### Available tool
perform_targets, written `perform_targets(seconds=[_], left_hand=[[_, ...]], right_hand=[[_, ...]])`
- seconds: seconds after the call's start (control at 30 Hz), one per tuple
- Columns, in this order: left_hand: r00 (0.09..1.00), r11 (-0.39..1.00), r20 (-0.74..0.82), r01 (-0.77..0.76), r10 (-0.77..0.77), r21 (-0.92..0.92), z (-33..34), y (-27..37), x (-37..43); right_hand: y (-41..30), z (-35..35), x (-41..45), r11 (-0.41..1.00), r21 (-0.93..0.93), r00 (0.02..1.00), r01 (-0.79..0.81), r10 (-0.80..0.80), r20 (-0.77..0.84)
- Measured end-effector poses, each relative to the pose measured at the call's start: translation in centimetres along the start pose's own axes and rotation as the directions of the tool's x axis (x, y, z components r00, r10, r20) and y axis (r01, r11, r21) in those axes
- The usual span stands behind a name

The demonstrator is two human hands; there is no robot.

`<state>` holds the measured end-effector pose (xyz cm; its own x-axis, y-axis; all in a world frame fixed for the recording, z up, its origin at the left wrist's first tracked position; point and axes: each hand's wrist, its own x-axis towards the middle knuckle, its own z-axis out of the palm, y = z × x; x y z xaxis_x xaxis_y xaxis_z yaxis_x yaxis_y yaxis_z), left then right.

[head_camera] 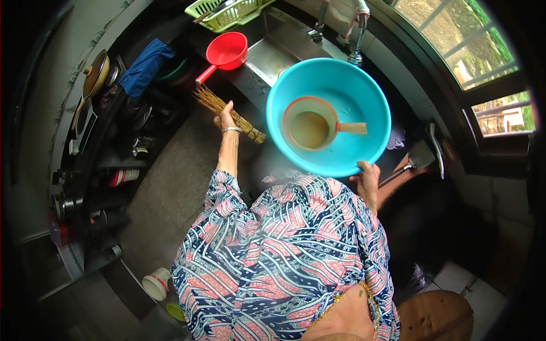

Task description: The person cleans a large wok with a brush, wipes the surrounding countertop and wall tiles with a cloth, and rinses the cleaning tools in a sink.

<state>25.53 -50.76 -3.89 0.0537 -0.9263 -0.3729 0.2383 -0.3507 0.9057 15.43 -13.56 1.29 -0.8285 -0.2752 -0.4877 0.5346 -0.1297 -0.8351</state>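
My left hand [225,118] is closed around a bundled-twig scrubbing brush [241,123], its loose bristles pointing up and left. With my right hand [367,181] I grip the near right rim of a large blue plastic basin [375,102]. Inside the basin stands a translucent plastic dipper [294,115] with a reddish rim and a pale handle, partly filled with cloudy brownish liquid. A red plastic dipper [226,51] rests on the dark counter beyond the brush, beside the steel sink.
The steel sink [273,59] has taps [356,55] behind it. A green dish rack [222,17] stands at the far left. Right of the basin lies a metal spatula [418,155]. Shelves at left hold pans and jars; a white tub [157,284] is on the floor.
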Motion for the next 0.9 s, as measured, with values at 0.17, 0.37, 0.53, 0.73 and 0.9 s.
perform_targets(seconds=[0.17, 0.37, 0.53, 0.73, 0.9], left_hand=[[0.917, 0.984, 0.362, -0.177, 0.169, -0.01, 2.3, 3.0, 0.7], [0.753, 0.903, 0.638, -0.374, 0.162, 0.212, 6.5, 8.2, 0.8], [0.692, 0.926, 0.722, -0.294, 0.035, 0.237, 10.7, 11.9, 2.1], [0.675, 0.896, 0.733, -0.269, -0.086, 0.353, 12.2, 14.6, 3.1], [0.774, 0.922, 0.63, -0.286, 0.062, 0.262, 12.7, 15.2, 2.8]], right_hand=[[0.3, 1.5, 1.4, 0.998, 0.057, 0.998, 0.013, -0.016, 0.054], [0.3, 2.1, 2.9, 0.997, 0.08, 0.995, -0.01, 0.002, 0.096], [-1.0, 3.3, 4.9, 1.0, 0.017, 0.985, -0.009, 0.006, 0.172], [-1.8, 4.3, 5.6, 0.999, -0.05, 0.966, 0.009, 0.005, 0.26], [-2.1, 4.3, 5.0, 0.998, -0.061, 0.954, -0.013, 0.03, 0.298]])
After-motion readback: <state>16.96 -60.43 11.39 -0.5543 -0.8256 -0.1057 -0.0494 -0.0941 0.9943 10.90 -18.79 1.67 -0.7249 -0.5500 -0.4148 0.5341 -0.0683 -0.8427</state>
